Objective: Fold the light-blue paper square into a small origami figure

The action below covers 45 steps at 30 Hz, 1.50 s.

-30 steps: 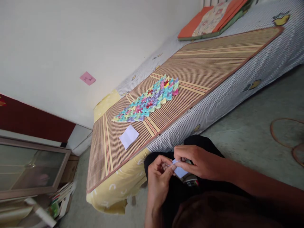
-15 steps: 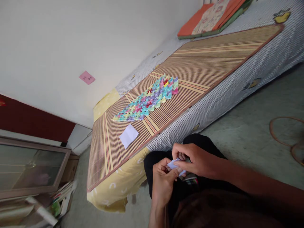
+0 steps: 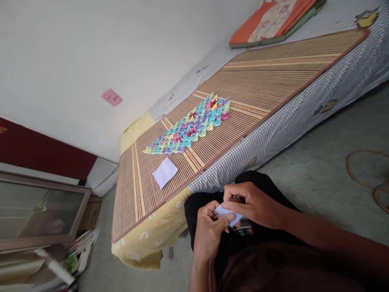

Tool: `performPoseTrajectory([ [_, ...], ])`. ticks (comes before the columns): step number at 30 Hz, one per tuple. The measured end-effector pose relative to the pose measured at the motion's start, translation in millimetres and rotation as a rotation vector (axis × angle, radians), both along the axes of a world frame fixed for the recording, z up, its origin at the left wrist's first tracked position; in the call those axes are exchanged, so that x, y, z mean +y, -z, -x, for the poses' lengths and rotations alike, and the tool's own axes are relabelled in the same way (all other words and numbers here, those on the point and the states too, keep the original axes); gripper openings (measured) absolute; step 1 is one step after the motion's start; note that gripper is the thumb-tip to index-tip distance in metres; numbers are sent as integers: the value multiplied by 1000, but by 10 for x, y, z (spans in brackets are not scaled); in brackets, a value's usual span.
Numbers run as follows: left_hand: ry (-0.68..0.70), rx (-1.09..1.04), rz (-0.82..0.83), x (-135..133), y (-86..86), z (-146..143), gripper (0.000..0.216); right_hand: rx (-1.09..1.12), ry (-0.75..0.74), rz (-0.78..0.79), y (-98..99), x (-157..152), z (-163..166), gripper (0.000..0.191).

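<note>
Both hands meet over my lap, pinching a small pale lilac paper point(image 3: 225, 212). My left hand point(image 3: 209, 231) grips it from below with thumb and fingers. My right hand point(image 3: 253, 205) presses it from above. Most of the paper is hidden between the fingers. On the striped bamboo mat point(image 3: 264, 81) ahead lies a patch of several small folded paper pieces in blue, pink, green and yellow point(image 3: 191, 127). A white paper sheet point(image 3: 165, 172) lies on the mat, nearer to me.
The mat covers a low bed with a checked sheet point(image 3: 304, 117) and a yellow sheet end point(image 3: 146, 239). An orange folded cushion point(image 3: 273, 20) lies at the far end. A glass-fronted cabinet point(image 3: 39, 211) and stacked books point(image 3: 75, 259) stand left. A cable loop point(image 3: 370, 174) lies on the floor.
My hands have shifted slightly together over my lap, folding the lilac paper smaller between the fingers. Nothing on the mat has moved.
</note>
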<state>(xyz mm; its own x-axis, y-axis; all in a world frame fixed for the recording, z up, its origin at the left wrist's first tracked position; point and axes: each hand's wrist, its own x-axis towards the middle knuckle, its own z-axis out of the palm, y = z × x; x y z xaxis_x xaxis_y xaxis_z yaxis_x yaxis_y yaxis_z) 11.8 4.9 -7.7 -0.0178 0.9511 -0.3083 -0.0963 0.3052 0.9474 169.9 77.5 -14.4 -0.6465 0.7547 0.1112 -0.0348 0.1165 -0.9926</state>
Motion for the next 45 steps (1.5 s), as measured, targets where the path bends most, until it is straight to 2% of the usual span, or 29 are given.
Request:
performPoseTrajectory([
  [3,-41,25,5,16,19,-21,29,-4,115,-196,25,5,15,27],
  [8,-200,92,-12,-21,65,-61,28,-6,299,-727,119,22,6,25],
  [11,-266,-95,-19,-66,58,-73,38,-69,279,-988,223,-2,-16,21],
  [14,-305,-307,-12,-79,22,-62,48,-137,203,-1077,288,-40,-7,17],
  [18,-260,-271,-55,-67,16,-10,33,-50,190,-1008,195,-50,14,11],
  [22,-232,-100,-149,-87,43,59,31,34,214,-729,78,18,-49,16],
  [25,-179,1,-195,-109,26,87,29,28,147,-543,94,77,-102,12],
  [27,-164,53,-214,-118,5,86,29,32,92,-449,120,96,-108,12],
  [30,-174,89,-238,-129,-21,68,30,40,90,-361,124,91,-77,13],
  [34,-202,92,-248,-156,-56,47,29,70,137,-341,79,56,-25,11],
  [38,-184,110,-233,-187,-85,58,35,108,182,-388,54,36,-15,8],
  [45,-188,90,-233,-229,-54,114,37,123,133,-513,62,34,-35,19],
])
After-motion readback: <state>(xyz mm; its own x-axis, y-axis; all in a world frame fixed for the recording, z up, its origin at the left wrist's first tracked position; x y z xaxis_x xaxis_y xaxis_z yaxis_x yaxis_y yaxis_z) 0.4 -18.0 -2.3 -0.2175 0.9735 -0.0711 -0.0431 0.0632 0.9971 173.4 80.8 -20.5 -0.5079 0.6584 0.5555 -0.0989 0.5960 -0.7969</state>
